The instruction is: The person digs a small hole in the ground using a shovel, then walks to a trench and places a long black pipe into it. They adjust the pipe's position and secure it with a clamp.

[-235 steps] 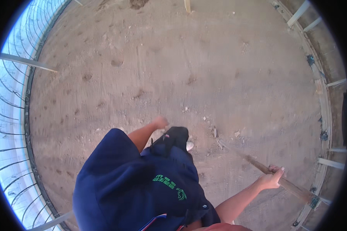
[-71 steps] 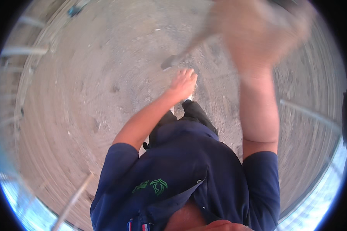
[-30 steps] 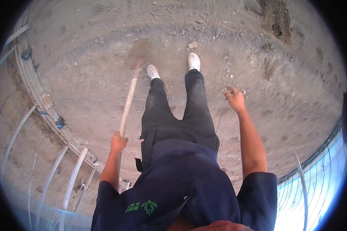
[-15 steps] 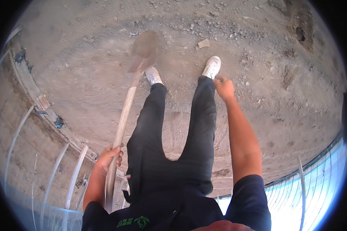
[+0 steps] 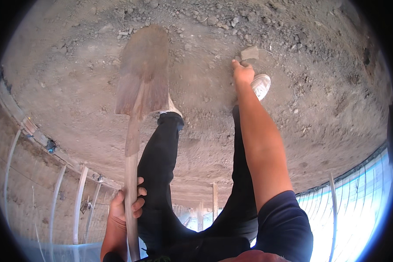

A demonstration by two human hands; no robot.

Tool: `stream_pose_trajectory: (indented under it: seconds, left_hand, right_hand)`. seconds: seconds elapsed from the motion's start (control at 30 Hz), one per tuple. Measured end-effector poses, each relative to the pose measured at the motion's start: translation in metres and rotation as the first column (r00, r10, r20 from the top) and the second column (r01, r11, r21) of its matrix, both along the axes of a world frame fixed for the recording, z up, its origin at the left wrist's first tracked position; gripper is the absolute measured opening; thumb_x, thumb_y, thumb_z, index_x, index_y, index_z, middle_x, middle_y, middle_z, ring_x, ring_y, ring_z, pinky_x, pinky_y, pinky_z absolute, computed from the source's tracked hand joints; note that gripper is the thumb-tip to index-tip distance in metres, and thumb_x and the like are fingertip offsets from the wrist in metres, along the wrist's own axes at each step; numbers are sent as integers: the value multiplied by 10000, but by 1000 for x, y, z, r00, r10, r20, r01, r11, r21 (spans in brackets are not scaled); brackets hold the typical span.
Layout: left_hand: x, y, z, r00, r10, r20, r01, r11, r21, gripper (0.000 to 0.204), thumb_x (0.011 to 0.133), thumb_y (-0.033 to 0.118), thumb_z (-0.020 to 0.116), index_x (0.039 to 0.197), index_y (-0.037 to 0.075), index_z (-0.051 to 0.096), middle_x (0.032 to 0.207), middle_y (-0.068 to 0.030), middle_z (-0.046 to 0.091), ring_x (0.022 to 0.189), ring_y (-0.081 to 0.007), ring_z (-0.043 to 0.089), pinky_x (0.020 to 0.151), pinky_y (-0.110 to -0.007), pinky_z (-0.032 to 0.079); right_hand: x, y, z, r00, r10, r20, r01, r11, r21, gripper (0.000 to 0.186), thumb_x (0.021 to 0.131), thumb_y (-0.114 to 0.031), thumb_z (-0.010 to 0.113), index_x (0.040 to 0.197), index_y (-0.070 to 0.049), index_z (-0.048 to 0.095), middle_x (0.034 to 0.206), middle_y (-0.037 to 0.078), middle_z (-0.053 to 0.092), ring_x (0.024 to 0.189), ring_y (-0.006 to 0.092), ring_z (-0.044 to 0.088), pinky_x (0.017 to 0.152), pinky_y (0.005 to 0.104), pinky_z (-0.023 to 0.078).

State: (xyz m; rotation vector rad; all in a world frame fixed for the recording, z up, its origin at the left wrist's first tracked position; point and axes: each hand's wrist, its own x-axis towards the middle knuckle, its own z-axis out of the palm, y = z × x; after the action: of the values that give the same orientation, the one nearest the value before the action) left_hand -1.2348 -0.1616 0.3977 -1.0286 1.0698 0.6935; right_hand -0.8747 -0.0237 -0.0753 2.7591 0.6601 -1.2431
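My left hand [image 5: 125,205] is wrapped around the wooden handle of a shovel [image 5: 132,174] on the left. The shovel's broad, dirt-coated blade [image 5: 144,70] is raised toward the camera and hides part of my left shoe. My right hand [image 5: 243,72] reaches low over the ground with nothing visible in it. Its thumb stands a little apart from the loosely bent fingers. Just beyond the fingertips lies a flat, pale tan slab [image 5: 249,53], apart from the hand as far as I can tell. My right shoe [image 5: 261,86] is beside that hand.
Dry, loose soil [image 5: 205,83] with scattered stones and clods surrounds my feet. A low ledge [image 5: 39,136] curves along the left, with pale upright posts [image 5: 80,205] beyond it. Sheeting [image 5: 358,205] with thin ribs and a post [image 5: 332,196] stands at the lower right.
I have bent lower and the ground looks closer. My right hand has moved from beside my leg to near the slab. The shovel blade has come up nearer the camera, still in my left hand.
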Motion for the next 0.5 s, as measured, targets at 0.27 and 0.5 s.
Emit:
stream_pose_trajectory:
  seconds: [0.27,0.5]
  left_hand:
    - [8,15,-43,989,-129,70,127,992,26,704,971,301,690,1526,38,345,921,-113,602,577,-142,505,436,-310,452]
    - [27,41,-27,729,-670,-137,645,740,-190,356,910,14,673,1194,35,459,705,-52,518,483,-136,515,399,-326,443]
  right_hand:
    - [-12,-3,-29,974,-220,-47,222,974,48,466,728,-313,920,982,3,691,937,152,746,897,252,717,859,372,552]
    - [-12,-9,111,905,-67,-419,85,996,22,297,857,-147,825,1040,32,674,954,125,730,769,145,695,698,291,566]
